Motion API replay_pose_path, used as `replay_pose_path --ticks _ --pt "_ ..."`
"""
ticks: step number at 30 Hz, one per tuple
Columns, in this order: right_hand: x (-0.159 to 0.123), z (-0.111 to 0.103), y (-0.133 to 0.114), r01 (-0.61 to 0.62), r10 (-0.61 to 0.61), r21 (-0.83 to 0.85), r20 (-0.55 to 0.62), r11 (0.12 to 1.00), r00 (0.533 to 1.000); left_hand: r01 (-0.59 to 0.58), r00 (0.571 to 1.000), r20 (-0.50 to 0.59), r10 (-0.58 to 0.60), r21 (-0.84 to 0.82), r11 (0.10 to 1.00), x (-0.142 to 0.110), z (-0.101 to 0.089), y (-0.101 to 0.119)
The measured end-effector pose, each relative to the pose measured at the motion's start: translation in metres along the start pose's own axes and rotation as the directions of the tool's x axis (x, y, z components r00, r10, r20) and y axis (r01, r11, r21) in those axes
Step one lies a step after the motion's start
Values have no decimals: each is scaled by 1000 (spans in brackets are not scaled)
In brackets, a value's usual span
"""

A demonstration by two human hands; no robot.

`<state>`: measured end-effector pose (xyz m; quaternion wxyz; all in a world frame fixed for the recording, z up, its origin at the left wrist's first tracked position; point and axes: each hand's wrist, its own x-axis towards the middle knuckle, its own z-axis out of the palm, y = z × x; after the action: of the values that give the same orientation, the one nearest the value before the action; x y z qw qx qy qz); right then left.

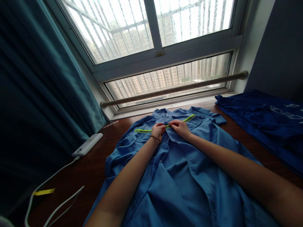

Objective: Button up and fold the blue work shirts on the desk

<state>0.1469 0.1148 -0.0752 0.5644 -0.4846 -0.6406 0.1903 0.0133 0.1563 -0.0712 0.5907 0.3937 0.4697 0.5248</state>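
Blue shirt [175, 176] lies front-up across the tabletop [94, 176], hem end nearest me, collar toward the window [165, 75]. My L hand [159, 130] & R hand [179, 127] meet at its front opening, btwn the yellow-green stripes [143, 130] — fingers of both pinching the fabric edges there, prob. at a button, too small to tell. White device [87, 145] w/ cable [53, 177] to the left — dark blue cloth [267, 123] right.

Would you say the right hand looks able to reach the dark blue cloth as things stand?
Probably yes, once the right hand lets go of the shirt; nothing tall stands between it and the dark blue cloth.
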Motion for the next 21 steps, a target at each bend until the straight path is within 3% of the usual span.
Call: replay_pose_path --ticks 3,10,18,21 --pt "0 1 1 -39 38 50 7 998 999 22 1000 -13 -22 -36 999 0 1 0" --pt "1 3 13 -319 305 221 98 922 947 -25 999 48 27 -26 999 -2 1 0" --pt "-1 3 13 -312 295 262 104 913 950 -79 993 96 70 86 993 2 -2 -3" --pt "0 2 10 -284 274 173 76 943 959 -78 992 112 65 116 990 6 -4 -5"
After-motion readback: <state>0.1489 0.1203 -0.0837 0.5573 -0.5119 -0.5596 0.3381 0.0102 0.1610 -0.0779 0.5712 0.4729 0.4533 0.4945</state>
